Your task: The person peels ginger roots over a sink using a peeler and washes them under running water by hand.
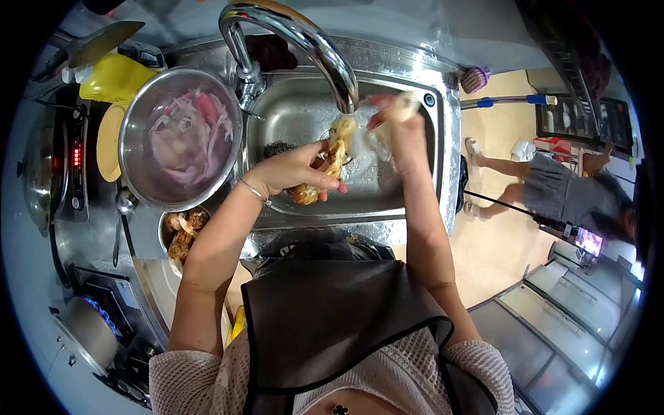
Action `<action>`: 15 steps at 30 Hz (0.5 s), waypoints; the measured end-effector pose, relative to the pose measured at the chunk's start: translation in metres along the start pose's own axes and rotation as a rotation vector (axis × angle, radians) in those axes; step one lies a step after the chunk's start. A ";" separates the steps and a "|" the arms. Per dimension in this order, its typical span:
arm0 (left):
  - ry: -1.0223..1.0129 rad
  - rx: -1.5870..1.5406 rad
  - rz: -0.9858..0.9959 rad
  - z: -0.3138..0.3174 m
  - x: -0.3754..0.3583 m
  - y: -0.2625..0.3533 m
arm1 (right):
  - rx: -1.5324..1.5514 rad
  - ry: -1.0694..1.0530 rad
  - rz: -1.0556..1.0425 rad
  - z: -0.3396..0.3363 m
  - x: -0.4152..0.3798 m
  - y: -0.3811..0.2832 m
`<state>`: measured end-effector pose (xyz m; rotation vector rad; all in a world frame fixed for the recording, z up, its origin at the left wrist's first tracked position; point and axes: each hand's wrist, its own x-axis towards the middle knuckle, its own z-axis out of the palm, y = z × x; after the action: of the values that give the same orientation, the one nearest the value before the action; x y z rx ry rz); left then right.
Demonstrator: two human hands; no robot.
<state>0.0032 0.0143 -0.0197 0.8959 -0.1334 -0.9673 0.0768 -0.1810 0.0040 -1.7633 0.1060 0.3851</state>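
My left hand [297,169] is wrapped round a long yellow-brown mushroom [337,152] over the sink. The mushroom's upper end sits just beneath the spout of the chrome faucet [290,21]. To its right, my right hand [400,128] is smeared by motion above the sink. A pale patch shows at its fingers, and I cannot make out whether it is a held thing. Wet steel shows in the sink basin [290,97] below both hands, with a dark scrubber [279,149] near its left wall.
Left of the sink, a steel bowl [131,138] holds pale and pinkish pieces in water. A smaller bowl of brown mushrooms [181,245] is partly behind my left forearm. A pot [90,332] stands over a blue flame at lower left. Another person [553,187] is at the right.
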 end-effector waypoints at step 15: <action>0.169 -0.049 0.130 0.014 -0.010 0.006 | 0.130 -0.382 -0.016 0.000 -0.020 -0.016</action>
<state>-0.0052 0.0148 -0.0038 0.9084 -0.0230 -0.7674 0.0626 -0.1803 0.0256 -1.5340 -0.1522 0.6808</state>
